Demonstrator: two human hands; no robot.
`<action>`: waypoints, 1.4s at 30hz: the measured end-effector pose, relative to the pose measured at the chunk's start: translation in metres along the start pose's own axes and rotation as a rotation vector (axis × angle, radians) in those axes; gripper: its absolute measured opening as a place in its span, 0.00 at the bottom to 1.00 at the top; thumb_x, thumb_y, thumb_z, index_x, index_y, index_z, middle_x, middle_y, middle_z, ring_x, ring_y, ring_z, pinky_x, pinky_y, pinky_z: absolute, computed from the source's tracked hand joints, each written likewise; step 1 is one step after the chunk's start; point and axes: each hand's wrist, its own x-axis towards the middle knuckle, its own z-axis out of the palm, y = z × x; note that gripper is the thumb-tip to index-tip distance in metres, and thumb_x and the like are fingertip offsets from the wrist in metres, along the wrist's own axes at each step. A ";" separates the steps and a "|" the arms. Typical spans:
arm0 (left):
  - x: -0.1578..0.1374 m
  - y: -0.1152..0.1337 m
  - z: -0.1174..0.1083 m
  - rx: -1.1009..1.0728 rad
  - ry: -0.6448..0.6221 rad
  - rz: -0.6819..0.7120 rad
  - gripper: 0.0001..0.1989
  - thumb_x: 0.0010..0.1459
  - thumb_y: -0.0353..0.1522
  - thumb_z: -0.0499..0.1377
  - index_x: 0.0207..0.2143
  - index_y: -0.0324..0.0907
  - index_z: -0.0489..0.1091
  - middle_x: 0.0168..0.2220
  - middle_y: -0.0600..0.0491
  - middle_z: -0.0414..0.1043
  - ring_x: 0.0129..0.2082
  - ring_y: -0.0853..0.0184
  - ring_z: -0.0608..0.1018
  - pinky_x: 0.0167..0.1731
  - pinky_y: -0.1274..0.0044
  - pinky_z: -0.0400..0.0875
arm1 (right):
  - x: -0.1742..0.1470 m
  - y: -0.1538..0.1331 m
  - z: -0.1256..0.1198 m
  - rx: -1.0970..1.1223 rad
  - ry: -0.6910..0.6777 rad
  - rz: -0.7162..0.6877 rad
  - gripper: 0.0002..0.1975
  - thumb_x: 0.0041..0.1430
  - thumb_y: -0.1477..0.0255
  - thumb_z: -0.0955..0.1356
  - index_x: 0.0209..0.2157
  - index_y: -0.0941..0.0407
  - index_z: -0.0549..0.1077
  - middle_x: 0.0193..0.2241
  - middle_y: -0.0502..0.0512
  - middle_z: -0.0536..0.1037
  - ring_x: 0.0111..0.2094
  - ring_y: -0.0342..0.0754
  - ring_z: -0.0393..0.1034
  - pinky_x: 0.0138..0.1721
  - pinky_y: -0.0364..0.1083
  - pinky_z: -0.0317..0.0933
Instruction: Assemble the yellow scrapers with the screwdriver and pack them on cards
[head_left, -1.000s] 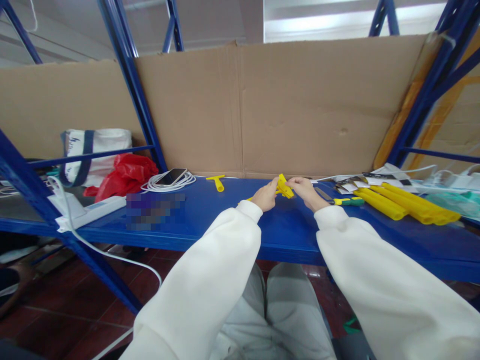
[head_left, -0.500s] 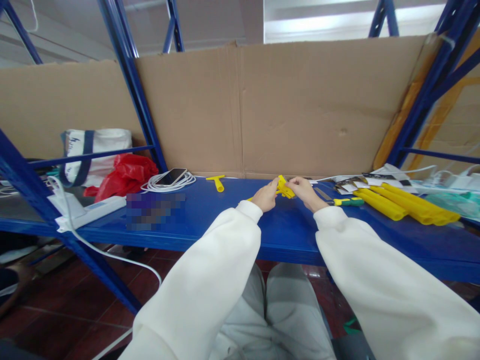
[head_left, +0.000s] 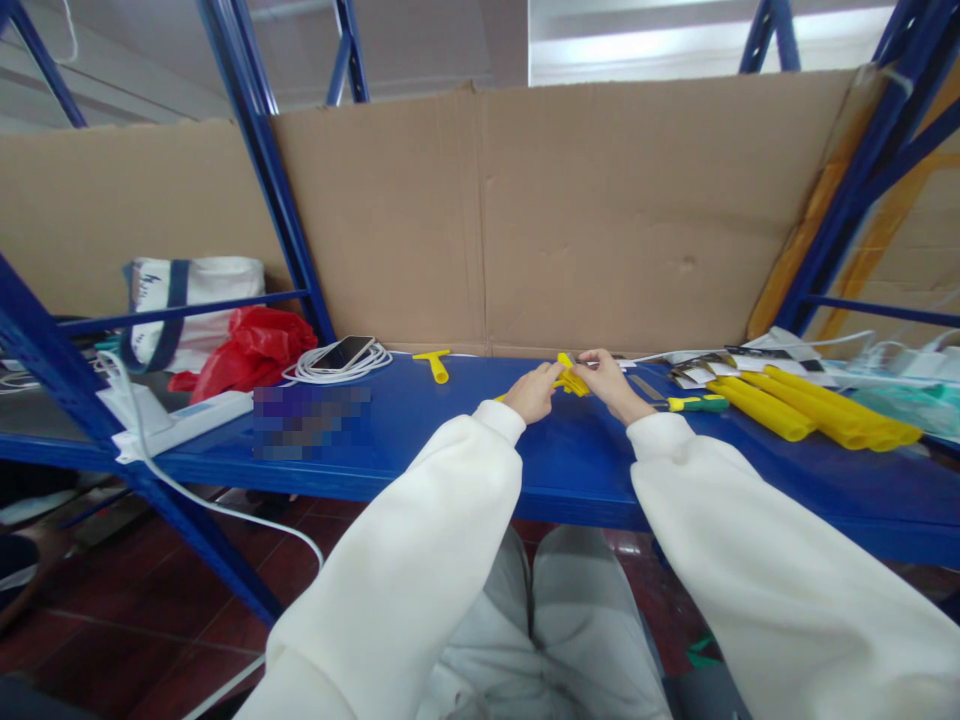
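Observation:
Over the middle of the blue shelf, a yellow plastic piece (head_left: pixel 573 382) is held between my two hands. My left hand (head_left: pixel 533 393) is closed around its left side. My right hand (head_left: pixel 604 383) pinches it from the right, fingertips close to its upper end; a small greyish bit shows there, too small to name. The fingers cover much of the piece, so its full shape is hidden. To the left lies a yellow T-shaped plastic part (head_left: pixel 434 365). Just right of my right hand rests a screwdriver-like tool with a yellow and green handle (head_left: pixel 697 403).
Several yellow tubes (head_left: pixel 817 408) lie at the right beside white packets (head_left: pixel 780 348). At the left are a phone (head_left: pixel 346 352) on a coiled white cable, a red plastic bag (head_left: pixel 259 345) and a white power strip (head_left: pixel 187 422). A cardboard wall (head_left: pixel 600 220) stands behind.
The yellow piece has turned slightly in my fingers, and my right fingertips have shifted a little up on it. Nothing else has visibly moved.

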 end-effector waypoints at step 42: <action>-0.001 0.003 -0.002 0.213 -0.079 -0.015 0.27 0.63 0.24 0.52 0.64 0.46 0.64 0.48 0.46 0.73 0.49 0.62 0.77 0.51 0.72 0.70 | -0.008 -0.021 -0.012 0.198 -0.298 0.372 0.08 0.57 0.82 0.67 0.26 0.57 0.72 0.21 0.52 0.77 0.24 0.43 0.70 0.25 0.40 0.62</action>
